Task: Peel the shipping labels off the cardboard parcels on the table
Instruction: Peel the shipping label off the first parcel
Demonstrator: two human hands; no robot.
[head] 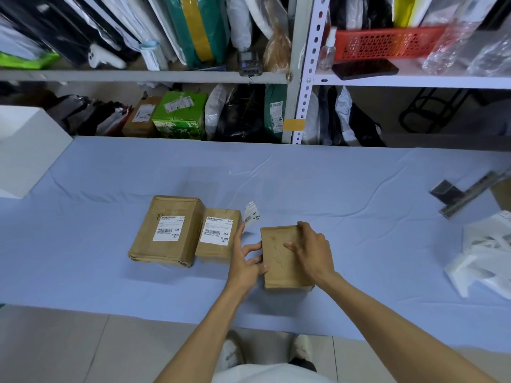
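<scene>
Fingers (302,230) of right hand (309,252) curl over the far edge of the unlabelled parcel (279,261), steadying it. Left hand (246,261) lies spread straight alongside, peeled shipping label (252,217) clinging at one raised fingertip, likely for discarding.

Label print (167,229) illegible; white bags (481,255), perhaps plastic, cropped rightward

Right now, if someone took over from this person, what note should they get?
Left hand: fingers straight against the right parcel's left side. The peeled label seems stuck to its raised fingertip.
Right hand: on top of that parcel, fingers curled over its far edge.
Done: the right parcel's top is bare.
Left to do: the big parcel and middle parcel on the table each carry a label. Drop the loose one, then peel those.
</scene>
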